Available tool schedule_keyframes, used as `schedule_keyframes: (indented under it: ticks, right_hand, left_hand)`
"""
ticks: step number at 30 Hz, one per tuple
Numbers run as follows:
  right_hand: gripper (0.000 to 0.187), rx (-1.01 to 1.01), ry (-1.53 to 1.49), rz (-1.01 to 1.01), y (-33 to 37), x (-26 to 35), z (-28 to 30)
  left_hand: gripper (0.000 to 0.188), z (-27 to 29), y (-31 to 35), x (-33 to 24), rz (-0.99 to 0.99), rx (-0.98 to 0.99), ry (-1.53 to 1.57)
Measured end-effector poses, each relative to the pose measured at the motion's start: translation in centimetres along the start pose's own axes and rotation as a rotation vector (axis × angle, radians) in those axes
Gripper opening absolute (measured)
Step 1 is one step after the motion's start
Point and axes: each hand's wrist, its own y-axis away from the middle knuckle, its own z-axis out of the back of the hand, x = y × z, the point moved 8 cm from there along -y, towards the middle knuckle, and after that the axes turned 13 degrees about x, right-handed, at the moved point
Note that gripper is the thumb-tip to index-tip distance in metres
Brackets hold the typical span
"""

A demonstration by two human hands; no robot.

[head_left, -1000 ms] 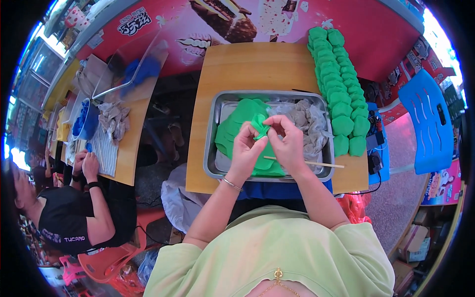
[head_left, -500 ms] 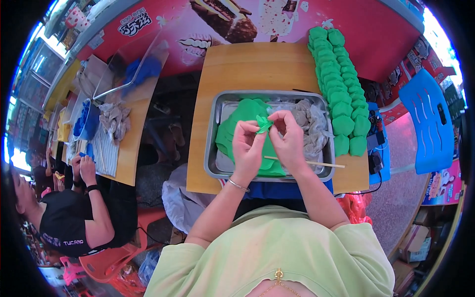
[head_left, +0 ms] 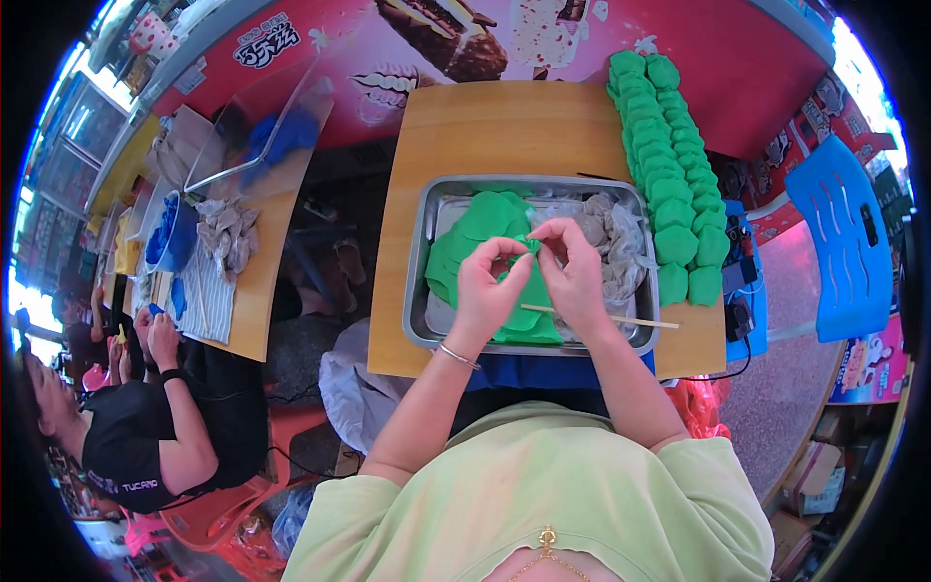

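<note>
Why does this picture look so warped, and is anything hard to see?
Head view: a fisheye lens bends straight edges toward the dark rim; head view, far left and upper right: glare burns out patches; head view, centre: the metal tray looks clear, but the green piece is partly hidden by the fingers.

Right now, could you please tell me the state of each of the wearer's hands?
Left hand: closed, pinching a small green piece.
Right hand: closed, pinching that same piece.
</note>
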Motion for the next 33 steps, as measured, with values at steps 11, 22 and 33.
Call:
schedule_keyframes:
  ticks: [11,22,33]
  right_hand:
    - [0.019,0.012,0.193,0.064,0.2,1.9,-0.1]
    - [0.019,0.029,0.252,0.087,0.1,2.8,0.2]
    - [0.019,0.184,0.307,0.139,-0.4,4.4,0.5]
  left_hand:
    - [0.016,-0.4,-0.2,-0.5,-0.204,0.137,0.155]
    - [0.011,-0.8,-0.5,-0.8,0.031,0.237,0.311]
    - [0.009,-1.4,-0.3,-0.6,0.178,0.584,0.466]
